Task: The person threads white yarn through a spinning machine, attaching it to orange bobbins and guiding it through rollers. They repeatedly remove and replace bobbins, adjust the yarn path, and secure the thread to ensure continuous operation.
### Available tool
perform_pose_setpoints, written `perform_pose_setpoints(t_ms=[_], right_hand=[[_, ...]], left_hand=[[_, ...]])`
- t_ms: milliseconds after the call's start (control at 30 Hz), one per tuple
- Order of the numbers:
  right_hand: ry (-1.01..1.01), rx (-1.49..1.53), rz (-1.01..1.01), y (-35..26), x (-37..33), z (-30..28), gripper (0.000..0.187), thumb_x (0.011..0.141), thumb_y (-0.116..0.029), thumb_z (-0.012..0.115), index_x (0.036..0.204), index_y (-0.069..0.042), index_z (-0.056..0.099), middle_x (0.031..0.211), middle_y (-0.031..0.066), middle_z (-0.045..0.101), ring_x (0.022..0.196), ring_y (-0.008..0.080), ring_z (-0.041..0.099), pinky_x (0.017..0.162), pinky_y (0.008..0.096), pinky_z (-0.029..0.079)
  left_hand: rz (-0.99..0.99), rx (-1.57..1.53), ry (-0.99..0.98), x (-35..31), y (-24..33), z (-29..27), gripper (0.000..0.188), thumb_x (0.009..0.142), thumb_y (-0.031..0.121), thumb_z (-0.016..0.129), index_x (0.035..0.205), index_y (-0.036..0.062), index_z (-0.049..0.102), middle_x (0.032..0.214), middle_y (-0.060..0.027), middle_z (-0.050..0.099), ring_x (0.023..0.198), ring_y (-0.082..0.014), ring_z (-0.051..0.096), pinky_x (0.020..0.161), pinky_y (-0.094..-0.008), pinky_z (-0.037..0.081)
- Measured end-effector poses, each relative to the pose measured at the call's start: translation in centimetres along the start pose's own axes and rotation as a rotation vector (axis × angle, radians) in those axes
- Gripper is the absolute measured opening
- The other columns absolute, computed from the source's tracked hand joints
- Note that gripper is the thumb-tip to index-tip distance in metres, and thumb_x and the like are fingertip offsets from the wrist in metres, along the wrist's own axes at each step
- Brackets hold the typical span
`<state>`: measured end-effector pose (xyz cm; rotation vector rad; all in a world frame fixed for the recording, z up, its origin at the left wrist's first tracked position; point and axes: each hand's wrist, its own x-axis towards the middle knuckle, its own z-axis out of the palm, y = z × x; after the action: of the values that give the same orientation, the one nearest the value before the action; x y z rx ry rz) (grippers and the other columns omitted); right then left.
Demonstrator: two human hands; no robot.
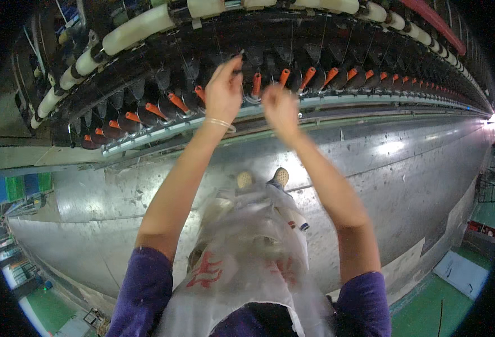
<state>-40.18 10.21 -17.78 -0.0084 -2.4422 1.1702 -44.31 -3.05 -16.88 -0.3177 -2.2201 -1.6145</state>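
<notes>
A long row of orange bobbins stands on the spindles of a spinning frame. My left hand is raised in front of the row, with a pale band around its wrist. Its thumb and fingertips come together near the dark guides above the bobbins. Whatever they pinch is too small to make out. Just to the right, my right hand is beside the foot of another orange bobbin. Motion smears its fingers, and I cannot see whether they hold anything.
Thick whitish rollers run along the frame above the bobbins. A pale metal rail passes below them. Under me lies a worn grey metal floor, with my shoes on it. A whitish apron covers my front.
</notes>
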Motion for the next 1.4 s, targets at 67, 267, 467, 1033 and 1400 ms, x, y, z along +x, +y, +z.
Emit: perform_pose_setpoints(t_ms=[67, 267, 467, 1033, 1400], right_hand=[[0.191, -0.080, -0.349, -1.6, 6.7, -2.2, 0.014, 0.075, -0.017, 0.057, 0.067, -0.008, 0.052, 0.057, 0.0087, 0.055, 0.049, 0.0294, 0.055, 0.041, 0.0370, 0.043], [0.152, -0.524, -0.895, -13.6, 17.7, -7.4, 0.009, 0.079, -0.011, 0.053, 0.080, -0.006, 0.060, 0.107, 0.0149, 0.053, 0.100, 0.0299, 0.050, 0.081, 0.0382, 0.041], [-0.540, -1.170, -0.420, -18.9, 19.3, -8.5, 0.019, 0.083, -0.013, 0.049, 0.088, -0.001, 0.063, 0.120, 0.0174, 0.047, 0.126, 0.0302, 0.024, 0.106, 0.0476, 0.012], [-0.300, -0.015, 0.495, 16.5, -13.1, -22.4, 0.034, 0.074, -0.008, 0.055, 0.108, -0.007, 0.054, 0.115, 0.0185, 0.046, 0.099, 0.0342, 0.050, 0.084, 0.0390, 0.042], [0.016, -0.044, 1.092, 41.4, -30.2, -48.8, 0.034, 0.074, -0.022, 0.061, 0.103, -0.003, 0.059, 0.089, 0.0169, 0.063, 0.083, 0.0263, 0.061, 0.074, 0.0331, 0.047]], left_hand=[[0.155, 0.084, -0.160, 1.8, 1.2, 1.3, 0.036, 0.075, 0.007, 0.060, 0.110, 0.0042, 0.052, 0.092, -0.0150, 0.061, 0.075, -0.0238, 0.060, 0.067, -0.0300, 0.047], [-0.314, -0.079, 0.041, 7.1, 3.9, 2.6, 0.021, 0.087, 0.009, 0.044, 0.083, -0.0039, 0.060, 0.068, -0.0111, 0.063, 0.045, -0.0163, 0.059, 0.043, -0.0277, 0.048], [-0.569, -0.082, -0.298, 7.0, 2.1, 3.4, 0.015, 0.080, 0.013, 0.060, 0.086, -0.0007, 0.063, 0.075, -0.0108, 0.064, 0.069, -0.0152, 0.063, 0.060, -0.0263, 0.050], [-0.271, 0.133, -0.023, 4.0, -3.6, 3.2, 0.020, 0.072, 0.010, 0.069, 0.068, 0.0004, 0.052, 0.068, -0.0012, 0.051, 0.063, -0.0127, 0.044, 0.062, -0.0283, 0.040], [-0.715, 0.850, -0.414, -10.7, -0.7, 22.7, 0.025, 0.079, 0.020, 0.057, 0.097, 0.0030, 0.056, 0.089, -0.0105, 0.057, 0.079, -0.0235, 0.053, 0.072, -0.0360, 0.044]])
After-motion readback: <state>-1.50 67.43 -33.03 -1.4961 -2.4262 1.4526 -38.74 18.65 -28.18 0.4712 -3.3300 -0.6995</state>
